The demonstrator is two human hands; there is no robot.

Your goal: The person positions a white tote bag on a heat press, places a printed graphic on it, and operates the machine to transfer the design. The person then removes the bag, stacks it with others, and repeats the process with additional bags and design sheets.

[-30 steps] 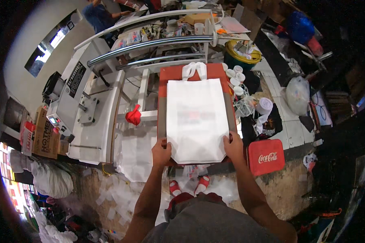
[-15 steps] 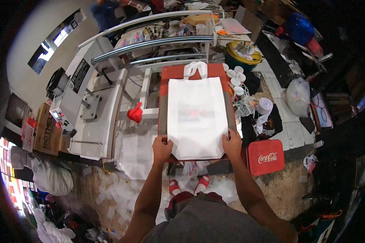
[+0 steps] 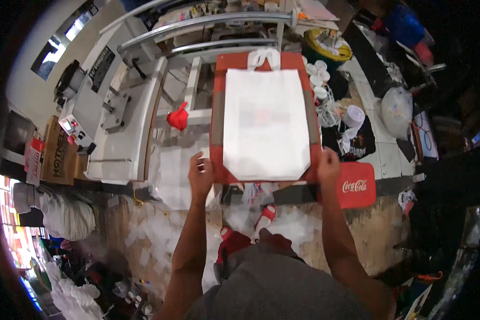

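A white tote bag (image 3: pixel 266 146) lies flat on a red and grey board (image 3: pixel 219 141), its looped handles (image 3: pixel 274 60) at the far end. A faint blurred patch shows in the middle of the bag. To the left of the board's near corner is my left hand (image 3: pixel 200 173), off the bag, with its fingers loosely bent and apart. My right hand (image 3: pixel 328 166) is beside the board's near right edge, also off the bag. It is somewhat blurred, fingers apart; whether it touches the board I cannot tell.
A white press machine (image 3: pixel 98 106) with metal rails (image 3: pixel 213 22) stands left and behind. Red cloth (image 3: pixel 178 117) hangs on its frame. Right of the board are white rolls (image 3: pixel 354 116), a yellow-rimmed bucket (image 3: pixel 340 49) and a red case (image 3: pixel 356 185). Pale scraps (image 3: pixel 157 229) litter the floor.
Both hands have let go of the bag's near corners and moved outward. The bag stays flat on the board. My view has shifted, and my feet have moved.
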